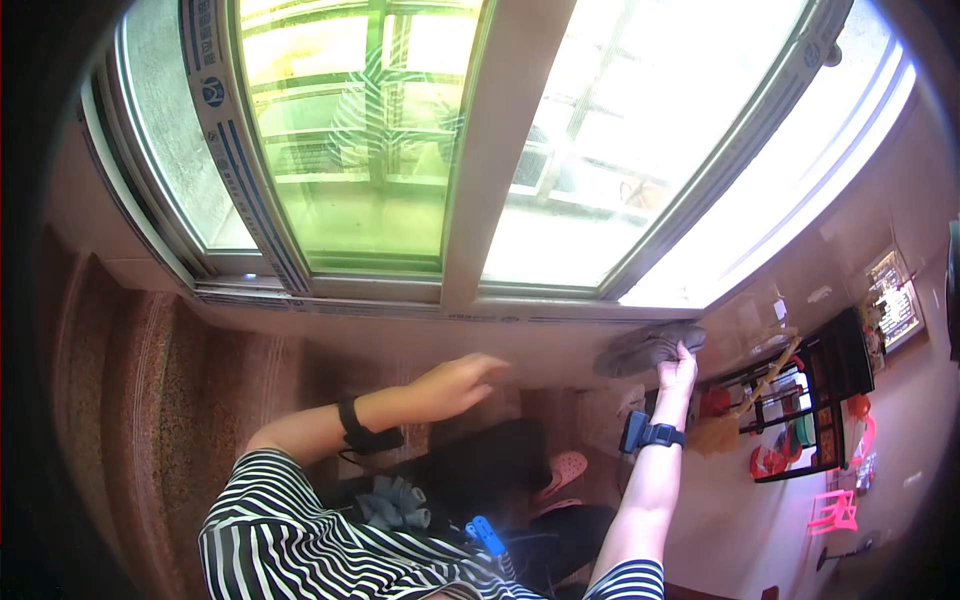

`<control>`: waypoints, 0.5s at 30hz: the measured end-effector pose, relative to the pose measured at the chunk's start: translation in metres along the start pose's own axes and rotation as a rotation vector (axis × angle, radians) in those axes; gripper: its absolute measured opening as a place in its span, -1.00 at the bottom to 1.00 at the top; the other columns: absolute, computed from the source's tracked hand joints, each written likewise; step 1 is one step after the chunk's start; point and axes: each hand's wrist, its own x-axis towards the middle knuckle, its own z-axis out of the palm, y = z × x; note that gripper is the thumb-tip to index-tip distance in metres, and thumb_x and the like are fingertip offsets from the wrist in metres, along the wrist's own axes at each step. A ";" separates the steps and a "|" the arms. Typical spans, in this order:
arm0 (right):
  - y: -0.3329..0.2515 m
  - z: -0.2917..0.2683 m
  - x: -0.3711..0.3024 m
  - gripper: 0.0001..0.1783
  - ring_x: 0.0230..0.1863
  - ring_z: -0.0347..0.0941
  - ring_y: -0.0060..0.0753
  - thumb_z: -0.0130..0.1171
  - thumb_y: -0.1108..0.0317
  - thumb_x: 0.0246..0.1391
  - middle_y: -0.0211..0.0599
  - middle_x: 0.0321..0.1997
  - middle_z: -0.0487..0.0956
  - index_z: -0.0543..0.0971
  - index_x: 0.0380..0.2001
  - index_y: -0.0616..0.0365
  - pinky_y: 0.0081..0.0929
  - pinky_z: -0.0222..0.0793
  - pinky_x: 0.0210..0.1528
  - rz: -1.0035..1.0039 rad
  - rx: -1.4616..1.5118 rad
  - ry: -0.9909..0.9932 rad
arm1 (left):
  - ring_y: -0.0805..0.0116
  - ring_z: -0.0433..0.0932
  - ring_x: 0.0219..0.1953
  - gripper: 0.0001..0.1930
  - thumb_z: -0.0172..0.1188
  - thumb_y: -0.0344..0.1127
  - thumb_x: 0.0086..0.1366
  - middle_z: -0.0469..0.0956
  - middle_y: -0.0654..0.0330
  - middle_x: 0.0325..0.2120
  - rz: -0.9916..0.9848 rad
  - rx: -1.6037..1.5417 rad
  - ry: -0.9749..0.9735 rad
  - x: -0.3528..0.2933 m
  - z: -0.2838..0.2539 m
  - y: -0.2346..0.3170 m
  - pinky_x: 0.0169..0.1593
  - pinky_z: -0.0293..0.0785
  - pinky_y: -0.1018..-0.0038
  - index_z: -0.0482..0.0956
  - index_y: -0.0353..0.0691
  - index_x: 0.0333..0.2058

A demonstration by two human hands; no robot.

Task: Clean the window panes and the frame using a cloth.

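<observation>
My right hand (pixel 679 370) is closed on the near end of a dark grey-brown cloth (pixel 645 350), bunched up, with the thumb on top. The cloth lies against the wall just below the sill (pixel 550 305) of the sliding window. In front of the same wall, left of the cloth, my left hand (pixel 460 387) hangs in the air with its fingers loosely bent. Nothing shows in it, and its fingertips are a little blurred.
Tall glass panes (pixel 370 230) in metal frames stand ahead. Speckled stone steps (pixel 160 450) run along the left. Pink clogs (pixel 562 473) are below me. A blue clip (pixel 485 535) hangs at my front. To the right are a dark shelf (pixel 830 420) and a pink stool (pixel 833 511).
</observation>
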 end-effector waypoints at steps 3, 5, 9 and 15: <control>0.007 0.024 -0.006 -0.53 0.05 0.43 -0.12 -0.01 0.61 0.12 -0.11 0.09 0.47 0.34 0.14 0.25 -0.17 0.36 0.15 -0.024 -0.182 0.011 | 0.03 0.48 0.07 -0.58 0.12 -0.44 0.25 0.47 -0.06 0.02 -0.115 0.017 -0.044 -0.003 -0.007 0.002 0.13 0.41 0.27 0.40 -0.29 0.10; 0.006 0.015 -0.010 -0.51 0.02 0.43 -0.11 0.00 0.62 0.08 -0.13 0.07 0.45 0.34 0.13 0.22 -0.17 0.38 0.10 -0.075 -0.230 -0.020 | 0.04 0.48 0.08 -0.58 0.12 -0.44 0.25 0.47 -0.06 0.02 -0.117 -0.020 -0.061 0.003 -0.003 0.001 0.13 0.41 0.27 0.40 -0.29 0.10; 0.031 0.048 -0.046 -0.61 -0.01 0.45 -0.17 0.00 0.64 0.08 -0.17 0.01 0.47 0.38 0.00 0.18 -0.23 0.44 0.00 0.099 -0.227 0.029 | 0.06 0.48 0.07 -0.58 0.12 -0.43 0.25 0.47 -0.05 0.02 -0.164 -0.092 -0.051 0.004 0.003 -0.017 0.14 0.40 0.27 0.39 -0.30 0.10; 0.069 0.097 -0.109 -0.56 0.01 0.42 -0.19 0.06 0.65 0.06 -0.27 -0.04 0.48 0.38 0.02 0.06 -0.17 0.35 0.12 0.240 -0.025 -0.104 | 0.25 0.55 -0.06 -0.56 0.17 -0.43 0.26 0.54 0.04 -0.09 -0.059 -0.085 0.007 0.005 0.012 -0.026 -0.01 0.48 0.37 0.38 -0.28 0.12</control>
